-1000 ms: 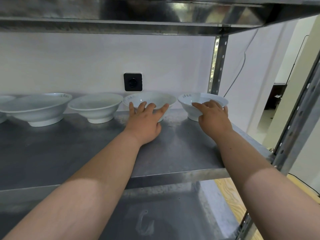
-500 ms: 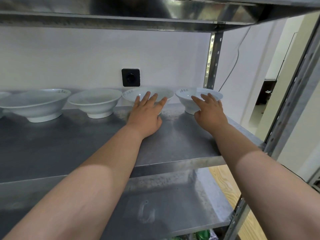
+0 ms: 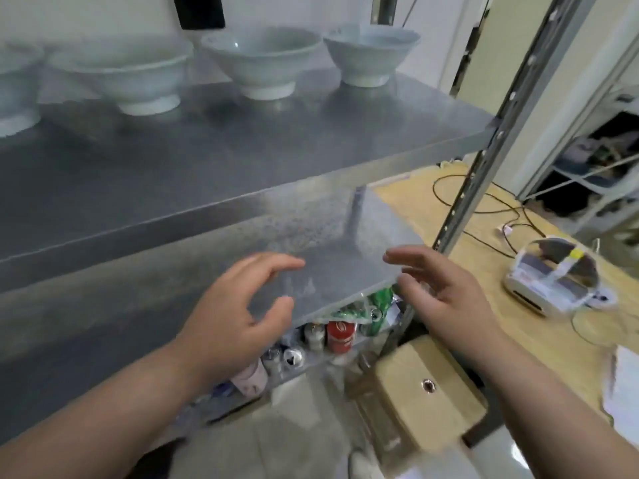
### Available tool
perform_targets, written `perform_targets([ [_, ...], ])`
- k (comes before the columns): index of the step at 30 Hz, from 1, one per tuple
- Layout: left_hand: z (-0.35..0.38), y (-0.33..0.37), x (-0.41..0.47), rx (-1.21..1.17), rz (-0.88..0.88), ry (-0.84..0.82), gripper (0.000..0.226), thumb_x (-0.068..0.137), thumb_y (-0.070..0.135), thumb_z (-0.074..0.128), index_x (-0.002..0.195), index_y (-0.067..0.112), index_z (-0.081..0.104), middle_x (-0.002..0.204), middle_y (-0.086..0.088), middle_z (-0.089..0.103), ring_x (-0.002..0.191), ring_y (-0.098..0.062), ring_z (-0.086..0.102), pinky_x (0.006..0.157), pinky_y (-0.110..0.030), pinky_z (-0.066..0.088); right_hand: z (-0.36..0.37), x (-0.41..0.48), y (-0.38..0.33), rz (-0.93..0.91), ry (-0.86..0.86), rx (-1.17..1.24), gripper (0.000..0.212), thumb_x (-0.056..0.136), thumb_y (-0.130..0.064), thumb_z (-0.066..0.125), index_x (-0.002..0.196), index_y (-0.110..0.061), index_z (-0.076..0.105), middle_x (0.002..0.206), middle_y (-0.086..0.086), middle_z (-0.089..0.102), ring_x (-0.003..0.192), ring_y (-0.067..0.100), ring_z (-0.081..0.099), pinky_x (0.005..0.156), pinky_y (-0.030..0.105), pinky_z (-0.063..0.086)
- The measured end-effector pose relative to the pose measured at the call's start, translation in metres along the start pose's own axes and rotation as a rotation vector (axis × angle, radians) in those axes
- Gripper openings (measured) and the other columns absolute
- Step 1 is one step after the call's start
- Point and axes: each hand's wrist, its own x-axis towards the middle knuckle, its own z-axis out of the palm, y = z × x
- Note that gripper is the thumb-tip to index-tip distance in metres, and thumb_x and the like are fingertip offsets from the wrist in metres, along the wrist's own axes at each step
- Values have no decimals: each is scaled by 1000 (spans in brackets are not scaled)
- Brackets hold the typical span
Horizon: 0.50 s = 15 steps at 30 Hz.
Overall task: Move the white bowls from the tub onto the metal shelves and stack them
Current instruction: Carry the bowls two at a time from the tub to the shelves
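Note:
Several white bowls stand in a row at the back of the upper metal shelf (image 3: 242, 157): one at the right end (image 3: 370, 53), one beside it (image 3: 262, 60), a third (image 3: 128, 74) further left, and part of another at the left edge (image 3: 14, 84). My left hand (image 3: 235, 312) and my right hand (image 3: 446, 299) hover apart in front of the lower shelf (image 3: 332, 271), both empty with fingers loosely spread. The tub is out of view.
Drink cans (image 3: 340, 335) and bottles sit on the lowest shelf. A slotted metal upright (image 3: 484, 146) stands at the shelf's right corner. A beige stool (image 3: 425, 388) is below right, and a white device (image 3: 553, 274) with cables lies on the wooden floor.
Both hands have let go of the two rightmost bowls and pulled back and down off the upper shelf. My view has tilted downward.

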Motion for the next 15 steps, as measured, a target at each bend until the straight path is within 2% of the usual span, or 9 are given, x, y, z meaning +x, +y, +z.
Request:
perform_targets([
  [2, 18, -14, -39, -66, -54, -95, 38, 83, 37, 49, 120, 43, 55, 121, 31, 52, 116, 8, 50, 96, -8, 35, 25, -49, 11, 116, 10, -6, 34, 92, -6, 58, 115, -31, 65, 113, -20, 67, 110, 3, 62, 97, 30, 50],
  [5, 59, -36, -87, -240, -230, -203, 38, 83, 35, 54, 118, 49, 56, 123, 28, 54, 114, 3, 55, 98, -27, 47, 57, -116, 19, 323, 43, 3, 37, 93, -8, 57, 111, -41, 62, 109, -24, 67, 107, -4, 60, 91, 13, 46],
  [8, 97, -45, -126, -369, -396, -359, 38, 84, 38, 54, 120, 51, 55, 125, 29, 55, 116, 3, 55, 100, -35, 49, 76, -180, 24, 563, 140, 95, 36, 93, -3, 56, 107, -34, 65, 103, -20, 70, 103, -5, 62, 85, 11, 46],
  [12, 126, -47, -161, -367, -399, -592, 38, 81, 45, 52, 118, 52, 54, 125, 26, 57, 118, -1, 55, 103, -38, 47, 76, -264, 24, 777, 230, 82, 33, 93, -8, 56, 106, -37, 64, 102, -22, 70, 95, -6, 62, 75, 4, 44],
  [15, 132, -46, -171, -325, -349, -706, 37, 82, 45, 52, 119, 51, 54, 125, 24, 58, 118, -2, 56, 102, -40, 48, 72, -322, 21, 877, 313, 75, 31, 93, -12, 57, 105, -39, 63, 101, -24, 69, 93, -4, 62, 73, 6, 44],
])
